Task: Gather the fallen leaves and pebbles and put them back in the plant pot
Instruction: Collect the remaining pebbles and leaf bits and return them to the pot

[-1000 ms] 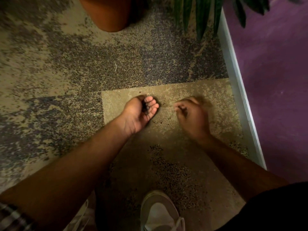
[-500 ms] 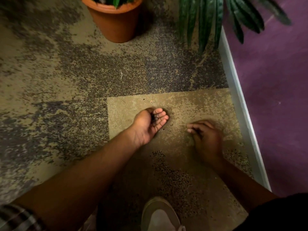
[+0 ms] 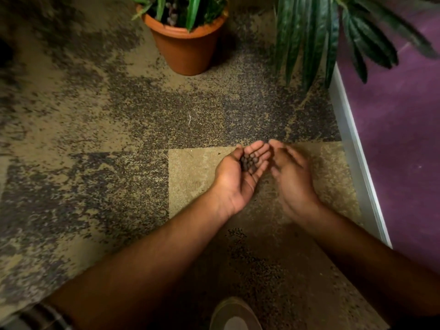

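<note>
Left hand grip: the left hand (image 3: 240, 177) lies palm up, fingers only lightly cupped, cradling a small heap of dark pebbles (image 3: 248, 161) near the base of the fingers; nothing pinches them, they simply rest there.
Right hand grip: the right hand (image 3: 291, 179) sits just beside the left, fingers extended and motion-blurred, holding nothing that I can make out.
Pebbles' position: in the left palm, above the lighter carpet tile (image 3: 190, 177), well apart from the plant pot (image 3: 188, 50).
Pot: terracotta, upright, at the top of the view with green leaves (image 3: 191, 13) crowding its mouth.
Risk, spill from palm: the cup is shallow, so a tilt of the wrist on the way to the pot would likely roll pebbles off the fingertips.
Risk, knock: the right hand is so near that a careless brush against the left fingers could jolt the heap.
Risk, lost pebbles: the speckled carpet (image 3: 95, 115) is dark and mottled, so anything dropped would probably be hard to spot.
Risk, blocked mouth: the pot's foliage may deflect pebbles tipped from too high, sending them over the rim.
Risk, overhang: the larger plant's fronds (image 3: 309, 44) hang to the right of the path and could catch a forearm.
Leaves on floor: I cannot tell; only a pale fleck (image 3: 189, 118) shows.
</note>
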Demonstrator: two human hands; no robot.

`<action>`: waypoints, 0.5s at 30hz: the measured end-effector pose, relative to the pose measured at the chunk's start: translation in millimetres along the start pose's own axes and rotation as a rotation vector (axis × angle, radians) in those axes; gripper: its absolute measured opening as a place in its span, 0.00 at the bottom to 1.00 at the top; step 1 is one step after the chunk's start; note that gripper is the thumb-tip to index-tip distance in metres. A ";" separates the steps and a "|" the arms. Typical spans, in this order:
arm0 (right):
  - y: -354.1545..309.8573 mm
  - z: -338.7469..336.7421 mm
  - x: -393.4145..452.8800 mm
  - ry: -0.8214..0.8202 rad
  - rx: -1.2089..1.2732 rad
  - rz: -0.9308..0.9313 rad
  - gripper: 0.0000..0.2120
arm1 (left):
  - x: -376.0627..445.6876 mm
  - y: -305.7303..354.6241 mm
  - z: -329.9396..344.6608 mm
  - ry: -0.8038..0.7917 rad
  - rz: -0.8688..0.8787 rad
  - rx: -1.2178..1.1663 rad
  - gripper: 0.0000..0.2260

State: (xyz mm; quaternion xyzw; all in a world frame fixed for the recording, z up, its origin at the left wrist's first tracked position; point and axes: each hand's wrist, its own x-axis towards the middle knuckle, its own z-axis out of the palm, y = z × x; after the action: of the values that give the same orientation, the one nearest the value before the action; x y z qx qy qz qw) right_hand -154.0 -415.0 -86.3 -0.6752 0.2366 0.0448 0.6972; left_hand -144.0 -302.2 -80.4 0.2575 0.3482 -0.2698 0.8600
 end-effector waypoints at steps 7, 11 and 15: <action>-19.4 25.5 17.2 -0.101 0.743 0.458 0.16 | -11.7 3.1 30.9 -0.057 0.220 0.114 0.26; -16.9 36.5 17.5 -0.150 0.882 0.522 0.18 | -14.4 4.9 34.4 -0.110 0.313 0.194 0.35; -22.1 32.7 22.2 -0.129 0.895 0.546 0.16 | -21.4 10.6 30.8 -0.090 0.588 0.352 0.28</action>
State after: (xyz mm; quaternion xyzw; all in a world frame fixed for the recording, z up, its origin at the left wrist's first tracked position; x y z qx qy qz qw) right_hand -117.1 -391.1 -75.4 -0.2209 0.3566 0.1608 0.8934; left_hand -136.0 -307.9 -42.6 0.4791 0.1688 -0.0777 0.8578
